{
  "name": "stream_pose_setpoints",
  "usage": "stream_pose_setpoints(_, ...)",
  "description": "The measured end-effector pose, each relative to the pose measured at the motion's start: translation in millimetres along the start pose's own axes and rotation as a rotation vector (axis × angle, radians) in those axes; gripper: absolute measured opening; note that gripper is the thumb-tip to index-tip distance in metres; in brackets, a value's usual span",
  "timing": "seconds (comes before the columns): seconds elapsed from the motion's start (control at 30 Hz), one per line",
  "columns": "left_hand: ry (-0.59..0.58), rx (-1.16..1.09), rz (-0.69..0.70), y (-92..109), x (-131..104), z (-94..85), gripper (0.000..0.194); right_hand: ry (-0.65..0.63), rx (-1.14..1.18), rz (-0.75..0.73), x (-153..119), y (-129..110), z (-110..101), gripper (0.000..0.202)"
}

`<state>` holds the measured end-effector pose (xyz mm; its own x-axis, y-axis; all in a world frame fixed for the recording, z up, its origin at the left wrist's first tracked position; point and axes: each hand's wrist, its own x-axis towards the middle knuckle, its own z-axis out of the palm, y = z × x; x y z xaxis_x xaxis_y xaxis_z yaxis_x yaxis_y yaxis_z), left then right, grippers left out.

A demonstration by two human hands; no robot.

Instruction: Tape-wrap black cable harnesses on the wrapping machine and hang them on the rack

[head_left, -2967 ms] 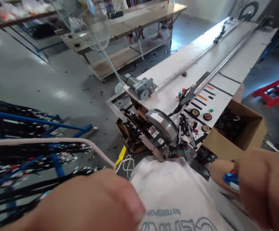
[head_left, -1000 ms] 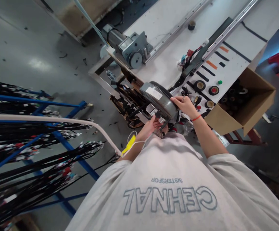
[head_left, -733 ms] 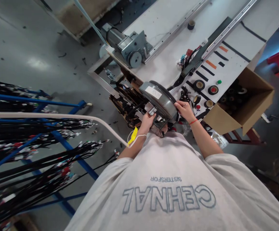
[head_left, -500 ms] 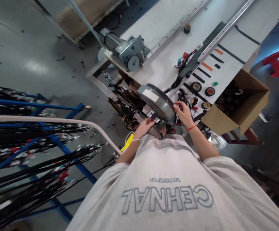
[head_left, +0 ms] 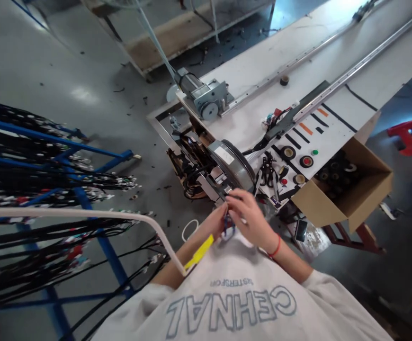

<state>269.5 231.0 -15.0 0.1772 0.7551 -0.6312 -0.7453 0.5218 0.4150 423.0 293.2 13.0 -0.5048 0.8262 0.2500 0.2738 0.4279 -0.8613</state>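
My hands meet close to my shirt, at the near side of a round grey drum-shaped machine part [head_left: 232, 163] with a white label. My right hand [head_left: 249, 215] has bent fingers that lie over the fingers of my left hand [head_left: 219, 221]. The left hand appears closed, with most of its fingers hidden. A small dark-blue piece [head_left: 229, 226] shows just below the hands; its kind cannot be made out. Both hands look closed around something small and hidden. A yellow tag [head_left: 199, 252] hangs by my left wrist, and a red cord [head_left: 276, 246] circles my right wrist.
A white bench [head_left: 259, 76] carries rails, a motor unit [head_left: 206, 97], tape rolls [head_left: 288, 152], pliers [head_left: 268, 173] and tape strips. To its right stands an open cardboard box [head_left: 369, 189] of rolls. On the left, blue racks [head_left: 110, 255] hold many black cable harnesses. A pale hose [head_left: 149, 221] crosses there.
My right hand has left the drum's right side and come over to my left hand. The left hand has drawn back towards my shirt. The camera view has shifted.
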Motion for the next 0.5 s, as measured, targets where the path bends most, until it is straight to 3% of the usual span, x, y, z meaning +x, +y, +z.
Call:
stream_pose_setpoints(0.03,0.050,-0.056,-0.025,-2,-5,-6.8,0.026,0.078,-0.090,0.062,0,12,-9,0.028)
stream_pose_setpoints(0.1,0.165,-0.197,-0.057,-1,-16,-27.3,0.029,0.253,-0.287,0.348,0,47,-26,0.035)
stream_pose_setpoints(0.17,0.286,-0.322,-0.028,5,-29,-50.2,0.032,0.236,-0.487,0.656,1,83,-27,0.065)
stream_pose_setpoints(0.23,0.380,-0.384,0.027,14,-41,-70.5,0.035,0.151,-0.645,0.849,4,109,-11,0.092)
stream_pose_setpoints(0.3,0.419,-0.408,0.059,25,-51,-87.4,0.037,0.117,-0.742,0.943,10,120,10,0.101)
stream_pose_setpoints(0.37,0.419,-0.411,0.066,39,-60,-103.3,0.038,0.161,-0.773,1.000,17,121,21,0.097)
stream_pose_setpoints(0.43,0.402,-0.398,0.066,55,-67,-120.6,0.037,0.276,-0.726,1.044,18,116,18,0.085)
stream_pose_setpoints(0.5,0.372,-0.372,0.068,72,-73,-139.9,0.034,0.463,-0.593,0.993,9,106,11,0.069)
